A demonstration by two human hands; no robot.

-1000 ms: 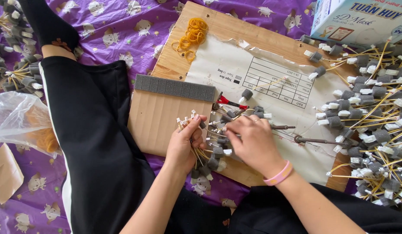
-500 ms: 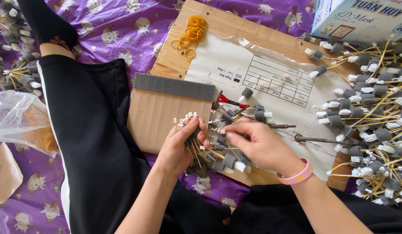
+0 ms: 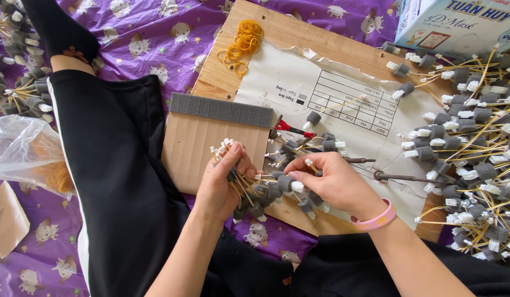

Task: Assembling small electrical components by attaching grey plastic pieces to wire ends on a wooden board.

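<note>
Since a second ago our right hand (image 3: 332,181) has slid a foam-capped wire (image 3: 285,182), pinched, toward the bundle (image 3: 249,190) gripped in our left hand (image 3: 224,179) at frame centre, many loose wires (image 3: 475,148) remaining right.

Floor's covered by a purple cartoon-animal print sheet (image 3: 156,38), with a flat plywood work board (image 3: 299,41) lying on it. Crinkly clear plastic bag (image 3: 18,146) sits at the left edge. Soft, even daylight everywhere.
</note>
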